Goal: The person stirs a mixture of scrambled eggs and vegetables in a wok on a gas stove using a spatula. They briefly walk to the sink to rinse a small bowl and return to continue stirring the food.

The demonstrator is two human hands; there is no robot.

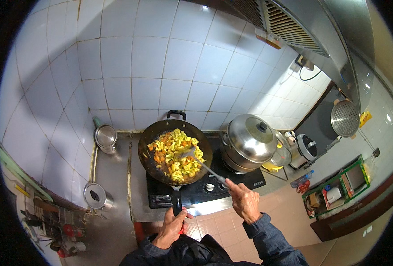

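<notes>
My left hand [173, 226] is closed around the black handle of a wok [146, 168] that sits on the left side of a black gas cooktop [196, 196]. Cauliflower florets and orange pieces, perhaps carrot [180, 154], fill the wok's middle. With my right hand [244, 201] I grip the handle of a spatula [211, 172], which slants up and left over the wok's rim. Its blurred metal head lies among the vegetables.
A lidded steel steamer pot [249, 143] stands on the cooktop's right. Beyond it are a glass-lidded pan [279, 149] and a rice cooker [303, 151]. Steel containers [106, 136] stand on the left counter [111, 176]. Tiled walls border the back and left; a range hood [296, 26] hangs at upper right.
</notes>
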